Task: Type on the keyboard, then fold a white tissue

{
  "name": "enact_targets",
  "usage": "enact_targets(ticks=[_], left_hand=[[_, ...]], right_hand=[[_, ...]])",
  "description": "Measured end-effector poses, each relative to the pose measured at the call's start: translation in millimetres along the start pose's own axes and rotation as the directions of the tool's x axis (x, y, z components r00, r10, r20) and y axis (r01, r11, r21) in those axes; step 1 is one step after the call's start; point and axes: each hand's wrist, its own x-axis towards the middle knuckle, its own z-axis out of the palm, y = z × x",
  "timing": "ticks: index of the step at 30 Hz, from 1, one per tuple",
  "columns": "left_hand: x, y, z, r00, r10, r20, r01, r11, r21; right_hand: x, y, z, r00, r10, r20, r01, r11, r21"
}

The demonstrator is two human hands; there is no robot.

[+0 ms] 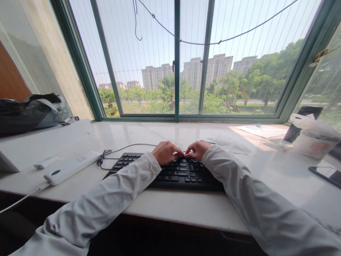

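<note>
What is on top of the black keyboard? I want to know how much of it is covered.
Both hands rest on the black keyboard, left hand and right hand curled together at its far edge. The sleeves cross its front corners. Keys beneath hands and sleeves are hidden; so is anything between the fingers.

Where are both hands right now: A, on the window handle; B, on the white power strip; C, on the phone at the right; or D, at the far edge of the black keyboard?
D: the left hand and right hand sit close together, fingers curled, at the far edge of the keyboard on the counter.
</note>
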Motion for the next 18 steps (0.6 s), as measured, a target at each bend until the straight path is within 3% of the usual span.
enact_targets(ticks=[10,18], left_hand=[[-4.7,6.2,-12.7,0.994,0.085,0.066,-0.094,0.984,0.151],[-5.4,14.6,-13.0,0.997,0.040,0.064,-0.051,0.981,0.187]], right_hand=[[-3.0,-8.8,-3.1,1.000,0.011,-0.021,-0.012,0.997,-0.072],[-18.2,-28.5,-19.1,0.994,-0.096,0.060,0.110,0.940,-0.322]])
